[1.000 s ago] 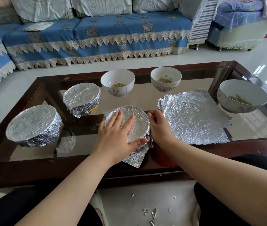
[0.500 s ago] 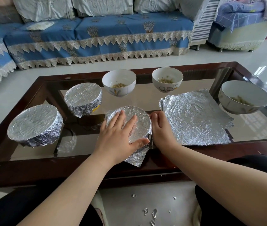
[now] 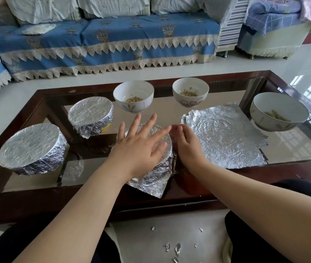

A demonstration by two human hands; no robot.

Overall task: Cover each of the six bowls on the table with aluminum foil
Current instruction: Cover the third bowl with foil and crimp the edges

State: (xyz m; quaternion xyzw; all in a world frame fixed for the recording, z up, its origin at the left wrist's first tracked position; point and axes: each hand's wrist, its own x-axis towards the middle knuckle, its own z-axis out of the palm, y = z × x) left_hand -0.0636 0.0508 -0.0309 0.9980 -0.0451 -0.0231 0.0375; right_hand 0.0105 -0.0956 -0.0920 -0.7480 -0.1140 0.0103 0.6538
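Note:
A foil-wrapped bowl (image 3: 155, 172) stands near the table's front edge. My left hand (image 3: 141, 143) lies flat on its top with fingers spread. My right hand (image 3: 187, 145) presses against its right side, fingers straight. Two more foil-covered bowls stand to the left: a large one (image 3: 30, 147) and a smaller one (image 3: 91, 115). Three uncovered white bowls hold some food: one (image 3: 133, 95) at the back middle, one with a cat print (image 3: 190, 92) beside it, and a larger one (image 3: 278, 111) at the right. A loose crumpled foil sheet (image 3: 225, 135) lies flat to the right of my hands.
The table (image 3: 226, 188) has a glass top in a dark wooden frame. Small foil scraps (image 3: 171, 247) lie on the floor between my knees. A blue covered sofa (image 3: 103, 42) stands beyond the table.
My left hand has slid further over the foil top and spread its fingers wider. My right hand's fingers have stretched out along the bowl's right side.

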